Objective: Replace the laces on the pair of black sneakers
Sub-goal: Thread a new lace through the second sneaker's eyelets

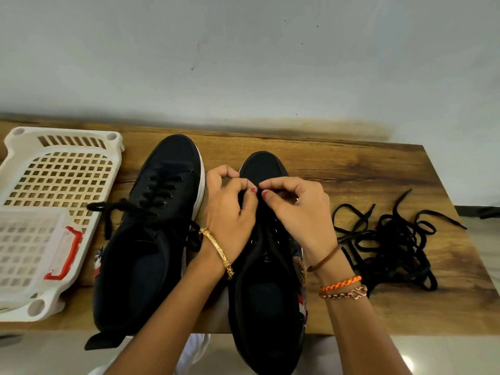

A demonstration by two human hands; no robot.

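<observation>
Both grips pinched fingertip to fingertip at the toe-end eyelets: left hand point(230, 197), right hand point(295, 204), lace end likely between them, too small to confirm. Black canvas sneaker on the right point(267, 307) unlaced, mid-table; laced twin sneaker point(151, 239) just beside. Loose black laces point(392, 239) limp, light, tangle-prone; take them at the stiff tips.

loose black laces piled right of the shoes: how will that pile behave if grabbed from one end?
The loose laces lie in limp, overlapping loops on the wooden table, so they are probably floppy and will not hold a shape. The loops cross each other, so pulling one end would likely drag or snag the rest. They look thin, so likely very light.
</observation>
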